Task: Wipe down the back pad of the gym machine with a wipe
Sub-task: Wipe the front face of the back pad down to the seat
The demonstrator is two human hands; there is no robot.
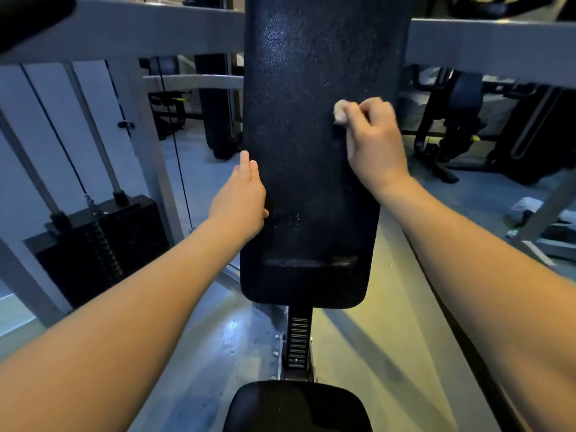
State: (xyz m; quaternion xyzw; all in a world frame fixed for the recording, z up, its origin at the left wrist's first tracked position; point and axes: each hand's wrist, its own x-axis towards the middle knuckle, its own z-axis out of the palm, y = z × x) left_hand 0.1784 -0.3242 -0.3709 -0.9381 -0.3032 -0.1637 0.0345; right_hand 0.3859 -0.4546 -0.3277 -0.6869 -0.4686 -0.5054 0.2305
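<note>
The tall black back pad (305, 169) of the gym machine stands upright in the centre of the view. My right hand (372, 141) grips a small crumpled pale wipe (340, 110) and presses it against the pad's right side, around mid-height. My left hand (241, 194) rests along the pad's left edge, lower down, with straight fingers pointing up and the thumb on the pad's front.
The black seat (296, 406) sits below the pad, joined by a notched adjustment post (298, 341). A weight stack (99, 244) with cables stands at the left. Grey frame bars (489, 51) cross at the top. Other gym machines (467, 126) stand behind at the right.
</note>
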